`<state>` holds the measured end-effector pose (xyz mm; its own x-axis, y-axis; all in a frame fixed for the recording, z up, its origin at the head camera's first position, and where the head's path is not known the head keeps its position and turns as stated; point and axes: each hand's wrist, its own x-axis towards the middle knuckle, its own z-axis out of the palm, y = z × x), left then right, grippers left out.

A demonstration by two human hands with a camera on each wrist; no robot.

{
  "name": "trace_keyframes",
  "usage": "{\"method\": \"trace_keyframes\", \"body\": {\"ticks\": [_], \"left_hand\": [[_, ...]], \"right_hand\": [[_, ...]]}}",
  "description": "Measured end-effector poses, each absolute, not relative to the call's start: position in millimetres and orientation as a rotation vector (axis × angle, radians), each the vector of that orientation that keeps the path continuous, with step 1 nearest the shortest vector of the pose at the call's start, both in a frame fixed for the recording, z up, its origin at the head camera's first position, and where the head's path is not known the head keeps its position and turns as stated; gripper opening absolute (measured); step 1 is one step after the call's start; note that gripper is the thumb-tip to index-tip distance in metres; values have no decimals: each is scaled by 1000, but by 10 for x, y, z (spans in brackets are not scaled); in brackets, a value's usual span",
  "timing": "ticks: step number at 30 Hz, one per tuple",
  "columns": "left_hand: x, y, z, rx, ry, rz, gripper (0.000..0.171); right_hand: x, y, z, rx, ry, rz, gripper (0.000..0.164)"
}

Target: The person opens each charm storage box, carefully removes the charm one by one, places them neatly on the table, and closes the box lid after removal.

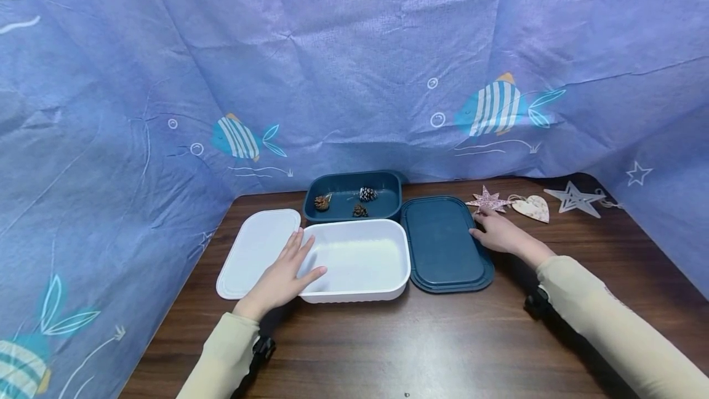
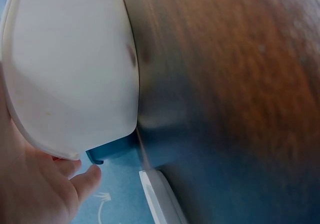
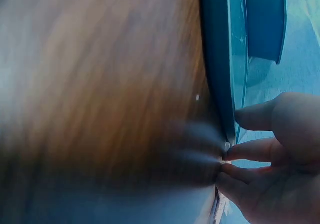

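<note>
My left hand (image 1: pixel 281 281) lies with fingers spread over the left rim of a white container (image 1: pixel 357 291). In the left wrist view its thumb and fingers show at the rim of that container (image 2: pixel 75 73). On the right, my right hand (image 1: pixel 501 233) is low over the table beside a dark teal lid (image 1: pixel 443 242). The right wrist view shows the thumb against the edge of the lid (image 3: pixel 220 58) and the other fingertips down at the tabletop. A pink glittery star (image 1: pixel 487 201) with several points lies just beyond these fingers.
Behind the white container stands a dark teal container (image 1: pixel 339 185) holding three pine cones (image 1: pixel 368 194). A white lid (image 1: pixel 260 251) lies at left. Right of the pink star are a pale heart ornament (image 1: pixel 532 208) and a silver star (image 1: pixel 573 199). A blue fish-print cloth (image 1: pixel 354 66) hangs behind.
</note>
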<state>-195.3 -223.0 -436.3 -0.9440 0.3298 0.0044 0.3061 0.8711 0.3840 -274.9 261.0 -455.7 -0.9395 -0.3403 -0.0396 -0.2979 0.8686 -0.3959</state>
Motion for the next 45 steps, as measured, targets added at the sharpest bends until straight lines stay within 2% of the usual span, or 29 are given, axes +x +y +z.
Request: {"method": "trace_keyframes", "body": {"ticks": [33, 38, 45], "left_hand": [[-1951, -2233, -4343, 494, 2960, 590, 88], [-1943, -2232, -4334, 498, 2956, 600, 87], [-1951, -2227, -4337, 508, 2966, 597, 86]], "right_hand": [[-2719, 2628, -4538, -576, 2927, -681, 55], [-2738, 2766, -4509, -579, 3004, -815, 46], [-2821, 3207, -4511, -381, 3107, -790, 40]]}}
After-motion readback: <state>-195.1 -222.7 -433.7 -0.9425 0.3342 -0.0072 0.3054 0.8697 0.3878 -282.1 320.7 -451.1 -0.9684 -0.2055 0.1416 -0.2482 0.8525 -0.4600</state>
